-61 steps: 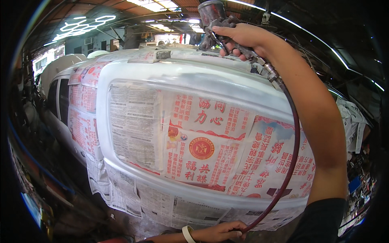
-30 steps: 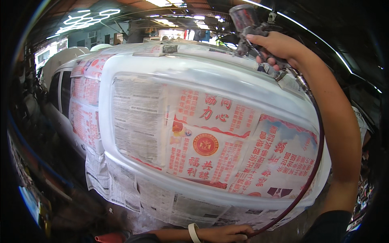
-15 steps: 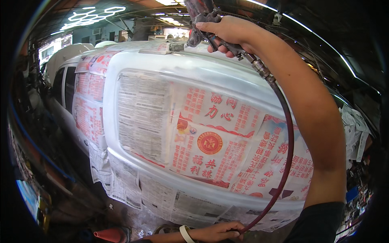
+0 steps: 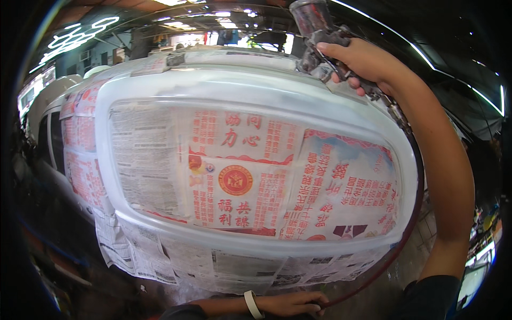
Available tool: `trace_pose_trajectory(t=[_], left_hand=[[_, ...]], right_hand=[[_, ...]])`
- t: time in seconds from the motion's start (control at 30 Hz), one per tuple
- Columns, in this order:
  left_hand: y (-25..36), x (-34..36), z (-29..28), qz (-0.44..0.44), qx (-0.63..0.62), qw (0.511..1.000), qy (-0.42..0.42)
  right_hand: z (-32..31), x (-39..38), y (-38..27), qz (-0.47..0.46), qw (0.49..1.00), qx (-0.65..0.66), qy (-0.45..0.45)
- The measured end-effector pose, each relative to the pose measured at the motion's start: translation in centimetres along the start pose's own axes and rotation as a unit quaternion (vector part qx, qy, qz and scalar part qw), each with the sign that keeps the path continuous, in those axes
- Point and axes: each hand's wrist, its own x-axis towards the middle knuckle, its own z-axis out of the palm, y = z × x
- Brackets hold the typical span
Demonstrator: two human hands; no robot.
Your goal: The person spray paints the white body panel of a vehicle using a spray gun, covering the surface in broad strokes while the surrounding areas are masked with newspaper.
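Observation:
My right hand (image 4: 356,65) grips a paint spray gun (image 4: 320,45) with a stained metal cup on top, raised at the upper right near the van's roof edge. A dark red hose (image 4: 405,234) runs from the gun's fittings down to my left hand (image 4: 296,304), closed around it at the bottom, a pale band on that wrist. Before me is a white vehicle body panel (image 4: 213,80) with a rounded window frame. Newspaper sheets (image 4: 144,154), some printed red, mask the window. More paper (image 4: 240,266) covers the area below and at the left side.
Farther left are the vehicle's dark side windows (image 4: 56,138) and a raised white panel. The workshop has a roof with skylights and hexagonal lights (image 4: 80,32). A dim floor (image 4: 144,288) shows below the paper; cluttered items line the right rim.
The spray gun in my right hand went right, left, and is now right again. My view has shifted, so the vehicle sits farther left in the picture. My left hand still holds the hose.

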Motion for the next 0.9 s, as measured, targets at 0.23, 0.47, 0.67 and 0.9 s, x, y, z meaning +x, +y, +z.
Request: trace_pose_trajectory(t=[0.23, 0.47, 0.67, 0.9], left_hand=[[-1.6, 2.3, 0.1, -0.029, -0.017, 0.995, -0.098], [-5.6, 3.5, -0.2, -0.041, -0.023, 0.987, -0.155], [-5.0, 3.0, -0.8, -0.063, 0.043, 0.987, -0.143], [-6.6, 1.6, -1.3, -0.051, 0.091, 0.990, -0.096]], right_hand=[[-5.8, -5.2, 5.8, 0.088, 0.993, -0.008, 0.077], [-7.9, -8.0, 9.6, 0.104, 0.989, 0.005, 0.104], [-3.2, -6.3, 7.7, 0.075, 0.993, 0.038, 0.081], [2.7, -3.7, 2.5, -0.047, 0.994, 0.099, 0.022]])
